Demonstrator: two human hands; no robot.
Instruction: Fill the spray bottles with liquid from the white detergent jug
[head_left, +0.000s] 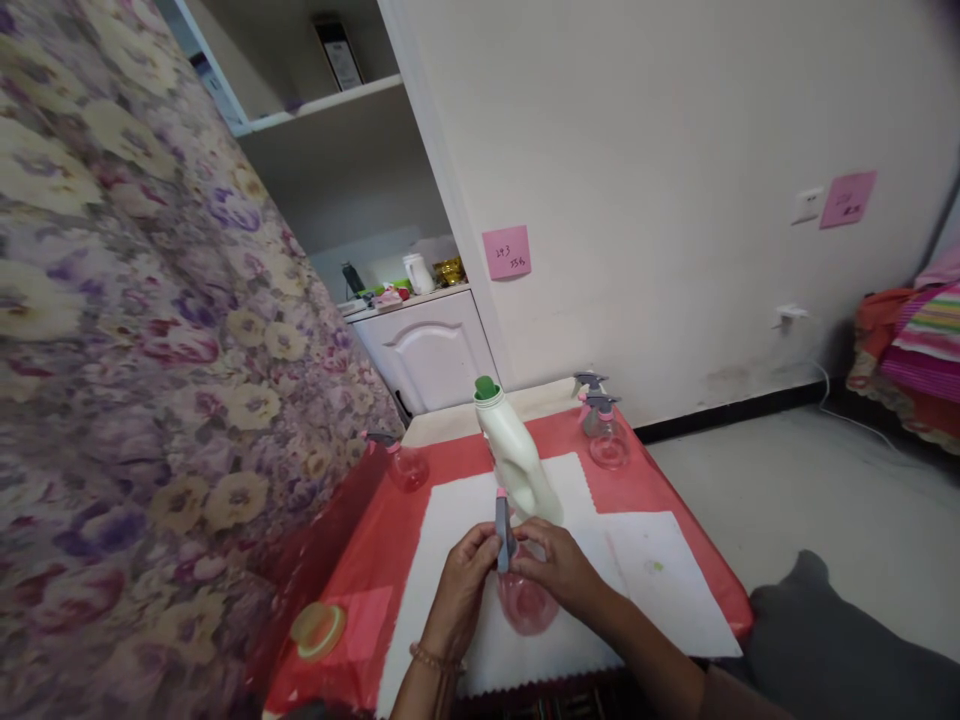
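Observation:
A clear pinkish spray bottle [527, 603] stands on the white cloth [442, 545] in front of me. Its grey trigger head [503, 535] with a pink nozzle is between my hands. My left hand [466, 575], a beaded bracelet at its wrist, has its fingers closed on the left side of the trigger head. From the right, my right hand [559, 565] closes its fingers round the bottle's neck, just below the head. Right behind them is a large pale green jug [517, 455] with a green cap [486, 387].
On the red table cover [450, 455] are a spray bottle [407, 467] at left, more spray bottles [607, 445] at back right and a yellowish round lid [319, 631] at front left. A floral curtain [172, 350] borders the left side.

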